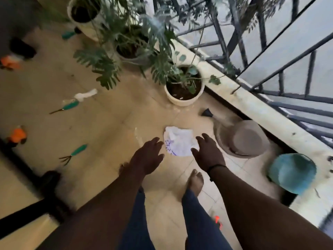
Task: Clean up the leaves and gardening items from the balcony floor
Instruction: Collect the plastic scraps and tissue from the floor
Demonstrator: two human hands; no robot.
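A crumpled white plastic bag [179, 141] with purple print lies on the tiled balcony floor straight ahead. My left hand [146, 156] hovers just left of it, fingers spread and empty. My right hand [207, 150] hovers at its right edge, also open. Three green-handled garden tools lie to the left: a small rake [73, 154], a weeder [67, 107] and a trowel [69, 34] far back. A white scrap [85, 94] lies near the weeder. The picture is blurred.
Three potted plants stand along the railing: a cream pot [183, 100], a grey pot [129, 55], a white pot [84, 17]. A beige hat [243, 139] and a teal bowl-shaped thing [292, 173] sit at right. Orange objects [17, 135] lie at left. My bare feet stand below the hands.
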